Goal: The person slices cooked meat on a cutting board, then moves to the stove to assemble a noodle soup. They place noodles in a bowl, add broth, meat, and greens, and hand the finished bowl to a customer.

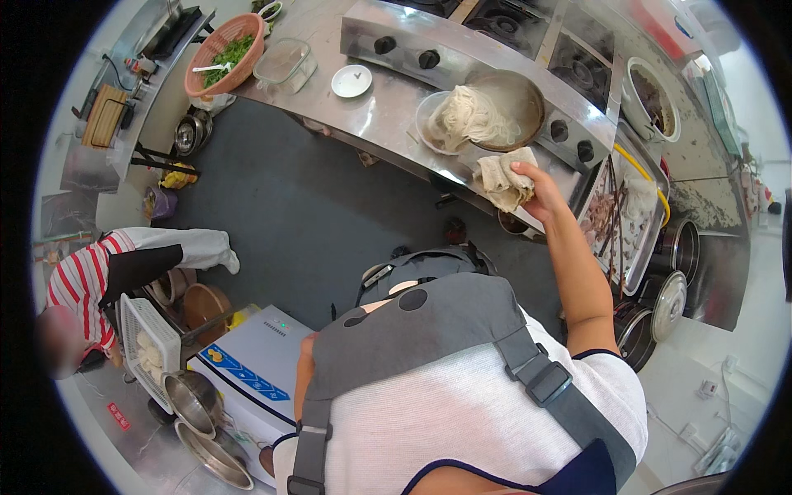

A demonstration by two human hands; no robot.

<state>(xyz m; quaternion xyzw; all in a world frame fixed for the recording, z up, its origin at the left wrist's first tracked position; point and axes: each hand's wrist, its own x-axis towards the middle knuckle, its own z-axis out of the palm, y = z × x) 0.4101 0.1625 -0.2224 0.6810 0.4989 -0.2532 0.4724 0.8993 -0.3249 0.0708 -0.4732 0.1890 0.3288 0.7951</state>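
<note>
My right hand [544, 192] grips a folded beige cloth [504, 176] at the front edge of a stainless steel counter [383, 114]. Just beyond the cloth, a round pan [526, 102] rests tilted against the stove front, with cloudy liquid in it. Pale noodles [467, 117] are heaped across a clear plastic bowl [427, 124] and the pan's near side. My left hand is out of view; only part of that arm shows beside the grey carrier [408, 346] on my front.
A gas stove [504, 25] runs along the back. A white saucer [351, 81], a glass container [284, 67] and a pink basket [198, 68] of greens stand leftward. At right lie a metal tray [643, 247] and pots [677, 244]. A person [86, 272] bends beside a white basket [148, 322].
</note>
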